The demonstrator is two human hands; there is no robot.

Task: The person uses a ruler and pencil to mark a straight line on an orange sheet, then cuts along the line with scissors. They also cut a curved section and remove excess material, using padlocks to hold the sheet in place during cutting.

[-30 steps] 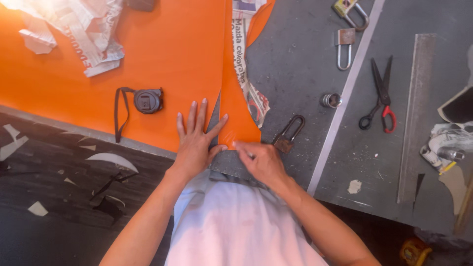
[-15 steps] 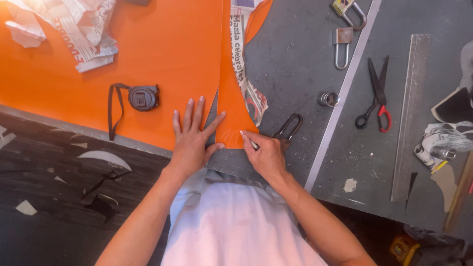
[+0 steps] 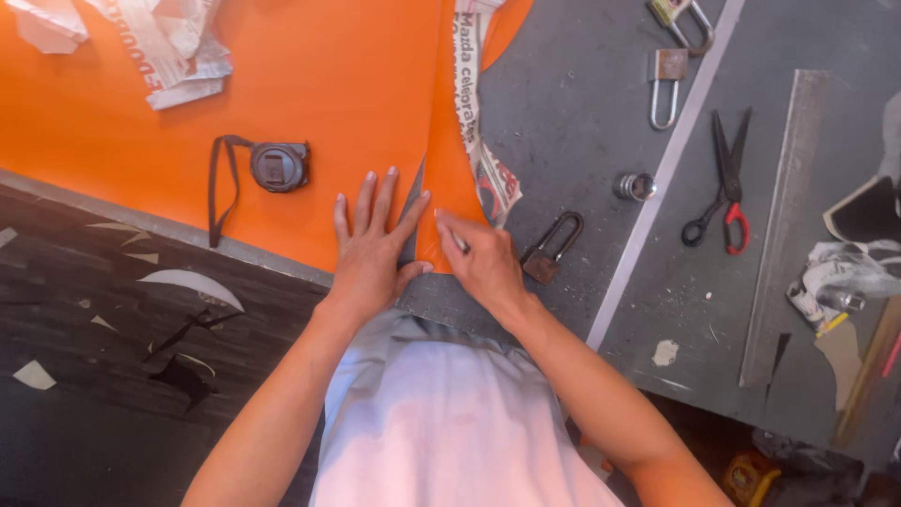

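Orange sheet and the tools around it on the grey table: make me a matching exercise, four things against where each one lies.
Things:
1. black tape measure with strap
2. red-handled black scissors
3. dark padlock with black shackle
4. left hand

Places:
A. right of the pale strip, beside the long metal ruler
B. spread flat on the orange sheet's near edge
C. on the orange sheet, left of both hands
D. on the grey table, just right of the right hand

Pairs: 1-C, 2-A, 3-D, 4-B

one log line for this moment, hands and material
left hand: flat on orange sheet | right hand: small tool, sheet edge | tape measure left | padlock right
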